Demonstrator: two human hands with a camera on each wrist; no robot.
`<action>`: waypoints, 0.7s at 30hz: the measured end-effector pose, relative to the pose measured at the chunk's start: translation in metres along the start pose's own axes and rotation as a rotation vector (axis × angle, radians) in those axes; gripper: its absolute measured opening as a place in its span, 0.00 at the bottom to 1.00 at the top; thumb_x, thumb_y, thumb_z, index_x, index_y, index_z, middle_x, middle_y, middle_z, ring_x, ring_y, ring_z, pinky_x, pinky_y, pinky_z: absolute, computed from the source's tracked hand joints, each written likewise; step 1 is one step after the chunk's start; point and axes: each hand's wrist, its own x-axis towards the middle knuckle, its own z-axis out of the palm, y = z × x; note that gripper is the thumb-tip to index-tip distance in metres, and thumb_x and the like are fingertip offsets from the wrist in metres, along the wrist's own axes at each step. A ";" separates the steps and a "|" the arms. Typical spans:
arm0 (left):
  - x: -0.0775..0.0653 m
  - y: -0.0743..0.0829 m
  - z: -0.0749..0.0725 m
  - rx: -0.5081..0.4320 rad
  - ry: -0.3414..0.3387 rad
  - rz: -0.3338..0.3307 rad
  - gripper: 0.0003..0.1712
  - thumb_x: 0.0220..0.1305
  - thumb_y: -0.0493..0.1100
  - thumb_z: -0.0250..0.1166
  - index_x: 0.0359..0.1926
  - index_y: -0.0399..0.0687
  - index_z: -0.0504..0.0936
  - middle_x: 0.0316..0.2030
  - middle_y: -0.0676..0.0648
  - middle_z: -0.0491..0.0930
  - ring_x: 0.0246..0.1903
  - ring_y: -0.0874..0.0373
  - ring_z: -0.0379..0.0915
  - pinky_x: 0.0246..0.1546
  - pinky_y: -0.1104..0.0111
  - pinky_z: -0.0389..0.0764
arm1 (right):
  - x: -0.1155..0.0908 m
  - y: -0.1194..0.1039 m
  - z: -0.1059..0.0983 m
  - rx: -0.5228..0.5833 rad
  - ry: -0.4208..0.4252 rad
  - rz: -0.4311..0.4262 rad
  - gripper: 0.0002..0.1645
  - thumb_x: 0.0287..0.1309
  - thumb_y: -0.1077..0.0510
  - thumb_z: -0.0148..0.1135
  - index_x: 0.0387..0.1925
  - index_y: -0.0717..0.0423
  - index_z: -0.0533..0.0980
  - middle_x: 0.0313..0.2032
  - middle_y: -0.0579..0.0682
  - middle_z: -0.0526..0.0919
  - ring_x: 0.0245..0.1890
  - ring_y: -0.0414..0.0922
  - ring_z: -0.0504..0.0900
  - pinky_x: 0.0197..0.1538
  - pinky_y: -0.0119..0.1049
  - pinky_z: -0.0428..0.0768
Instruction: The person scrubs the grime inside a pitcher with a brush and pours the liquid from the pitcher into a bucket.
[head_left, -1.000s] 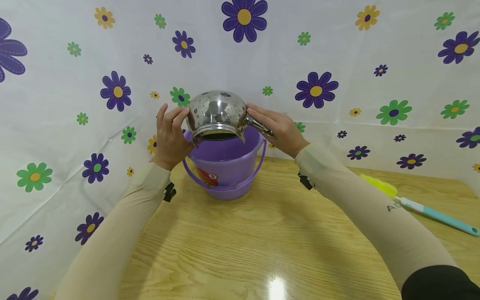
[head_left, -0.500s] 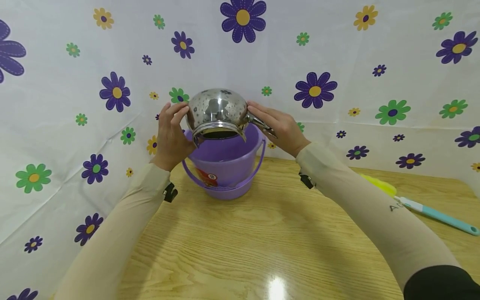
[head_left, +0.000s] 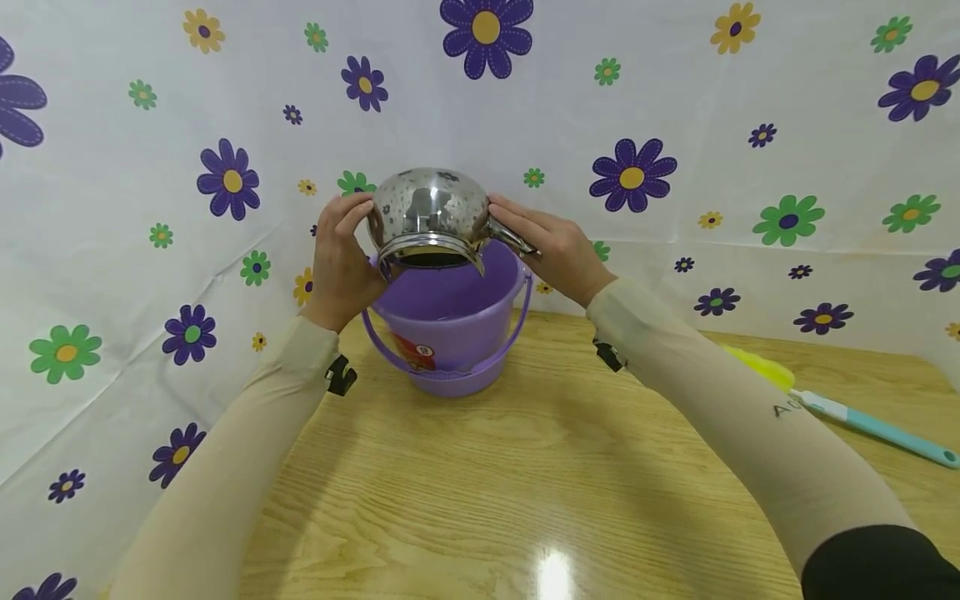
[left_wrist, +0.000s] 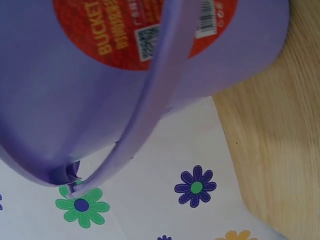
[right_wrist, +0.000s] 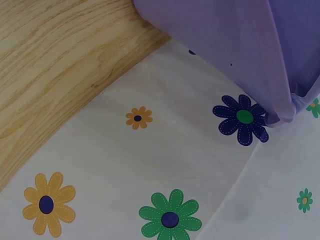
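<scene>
A shiny steel kettle (head_left: 431, 204), its surface covered with droplets or spots, is held upside down above the purple bucket (head_left: 457, 342) in the head view. Its dark, round opening faces down and toward me. My left hand (head_left: 341, 258) grips the kettle's left side, fingers on the wall and thumb lower down near the rim. On the right, my right hand (head_left: 558, 250) holds it at the spout-like part (head_left: 513, 237), fingertips against the body. Neither hand shows in the wrist views, which look onto the bucket's side (left_wrist: 115, 95) and its handle (right_wrist: 275, 55).
The bucket stands on a wooden table (head_left: 480, 483), its handle hanging down in front. A brush with a yellow head (head_left: 761, 367) and turquoise handle (head_left: 900, 435) lies at the right, partly behind my right forearm. A white flowered cloth (head_left: 720, 100) hangs behind and at the left.
The kettle and both hands have risen slightly and shifted a little left. My left fingers, spread earlier, have come closer together. The bucket and brush stay in place.
</scene>
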 end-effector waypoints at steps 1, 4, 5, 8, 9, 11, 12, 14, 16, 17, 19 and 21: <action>-0.001 0.000 0.000 0.004 -0.003 0.000 0.49 0.38 0.36 0.76 0.59 0.45 0.55 0.54 0.35 0.67 0.54 0.41 0.65 0.65 0.50 0.61 | 0.000 0.000 0.000 0.002 -0.005 0.002 0.30 0.48 0.76 0.63 0.57 0.67 0.72 0.56 0.61 0.76 0.53 0.54 0.79 0.52 0.37 0.79; -0.003 -0.001 0.000 0.013 -0.014 -0.003 0.50 0.37 0.36 0.76 0.58 0.45 0.54 0.53 0.34 0.67 0.54 0.40 0.65 0.65 0.50 0.61 | 0.000 0.000 0.000 0.001 -0.020 0.009 0.31 0.48 0.76 0.64 0.57 0.66 0.71 0.57 0.60 0.76 0.53 0.54 0.79 0.52 0.36 0.79; -0.004 -0.001 0.001 0.014 -0.017 -0.004 0.50 0.37 0.36 0.77 0.58 0.45 0.55 0.53 0.34 0.67 0.54 0.40 0.65 0.65 0.50 0.61 | 0.000 -0.001 0.000 0.002 -0.023 0.010 0.31 0.48 0.75 0.64 0.57 0.66 0.71 0.57 0.60 0.76 0.53 0.54 0.79 0.53 0.36 0.79; -0.005 -0.001 0.001 0.015 -0.023 -0.007 0.50 0.37 0.36 0.77 0.58 0.45 0.55 0.53 0.34 0.68 0.54 0.40 0.65 0.65 0.49 0.61 | -0.001 -0.001 0.001 0.002 -0.022 0.011 0.31 0.49 0.75 0.64 0.57 0.65 0.72 0.57 0.60 0.77 0.53 0.54 0.79 0.52 0.36 0.79; -0.005 -0.001 0.001 0.013 -0.023 -0.007 0.50 0.37 0.36 0.76 0.58 0.45 0.55 0.53 0.34 0.68 0.53 0.40 0.65 0.65 0.49 0.61 | -0.001 -0.001 0.001 0.002 -0.020 0.011 0.31 0.48 0.75 0.64 0.57 0.65 0.72 0.56 0.60 0.77 0.53 0.54 0.79 0.52 0.36 0.79; -0.006 -0.001 0.001 0.008 -0.021 -0.006 0.49 0.37 0.36 0.76 0.58 0.45 0.55 0.53 0.34 0.68 0.52 0.39 0.65 0.64 0.49 0.61 | -0.002 -0.001 0.001 0.002 -0.018 0.011 0.31 0.48 0.75 0.65 0.57 0.65 0.72 0.56 0.60 0.77 0.53 0.54 0.80 0.52 0.36 0.79; -0.006 -0.001 0.002 0.006 -0.020 -0.005 0.49 0.37 0.36 0.76 0.58 0.45 0.55 0.53 0.34 0.68 0.52 0.39 0.65 0.64 0.49 0.61 | -0.002 0.000 0.001 0.002 -0.019 0.011 0.31 0.47 0.75 0.65 0.57 0.65 0.72 0.56 0.60 0.77 0.53 0.54 0.80 0.52 0.36 0.79; -0.006 -0.001 0.002 0.001 -0.017 -0.001 0.49 0.37 0.36 0.76 0.58 0.45 0.56 0.53 0.33 0.68 0.51 0.38 0.66 0.64 0.49 0.61 | -0.003 0.000 0.001 -0.001 -0.021 0.009 0.31 0.47 0.75 0.65 0.57 0.66 0.72 0.56 0.60 0.77 0.53 0.54 0.80 0.52 0.36 0.79; -0.005 -0.001 0.002 0.000 -0.014 0.003 0.49 0.37 0.36 0.76 0.58 0.45 0.56 0.53 0.34 0.69 0.51 0.38 0.66 0.64 0.49 0.62 | -0.003 0.000 0.001 -0.002 -0.024 0.008 0.31 0.48 0.75 0.65 0.57 0.66 0.72 0.56 0.60 0.77 0.52 0.54 0.80 0.52 0.36 0.79; -0.005 -0.001 0.002 0.002 -0.012 0.006 0.49 0.37 0.36 0.76 0.58 0.45 0.56 0.53 0.34 0.69 0.51 0.38 0.66 0.63 0.48 0.62 | -0.003 0.000 0.001 -0.004 -0.024 0.006 0.30 0.48 0.74 0.64 0.57 0.66 0.72 0.56 0.60 0.77 0.52 0.54 0.80 0.52 0.36 0.79; -0.004 -0.002 0.002 0.004 -0.005 0.015 0.48 0.37 0.36 0.75 0.58 0.45 0.56 0.52 0.33 0.69 0.50 0.38 0.66 0.63 0.48 0.62 | -0.003 0.001 0.001 -0.008 -0.022 0.004 0.30 0.49 0.74 0.64 0.57 0.66 0.72 0.56 0.60 0.77 0.52 0.54 0.80 0.53 0.36 0.79; -0.003 -0.002 0.002 0.002 0.005 0.022 0.47 0.38 0.35 0.74 0.58 0.46 0.57 0.52 0.33 0.69 0.50 0.38 0.67 0.62 0.47 0.63 | -0.002 0.001 0.001 -0.013 -0.016 -0.002 0.30 0.49 0.74 0.64 0.57 0.66 0.72 0.56 0.60 0.77 0.52 0.54 0.80 0.53 0.36 0.79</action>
